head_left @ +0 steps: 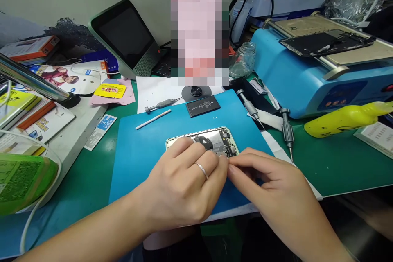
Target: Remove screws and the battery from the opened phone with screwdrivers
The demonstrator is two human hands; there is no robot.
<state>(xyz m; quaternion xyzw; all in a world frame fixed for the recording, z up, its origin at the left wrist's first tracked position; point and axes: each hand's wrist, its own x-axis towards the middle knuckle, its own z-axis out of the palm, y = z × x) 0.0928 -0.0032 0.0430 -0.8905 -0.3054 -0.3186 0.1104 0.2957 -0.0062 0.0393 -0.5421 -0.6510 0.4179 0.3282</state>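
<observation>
An opened phone (211, 141) lies on a blue mat (135, 151), its inner parts bare and its near side covered by my hands. My left hand (187, 176), with a ring on one finger, is curled closed over the phone's near edge. From the right, my right hand (267, 176) pinches thumb and forefinger together at the phone's near right corner, touching the left hand. Whatever sits between the fingers of either hand is hidden or too small to name. Beyond the phone rests a black phone battery (203, 107).
A white stick (153, 119) and a grey screwdriver (162, 105) lie left of the battery. Two more screwdrivers, one a dark screwdriver (287, 131), lie right. A yellow bottle (344, 120) lies before a blue machine (276, 69) bearing a phone screen (325, 41). A metal arm (37, 80) juts in left.
</observation>
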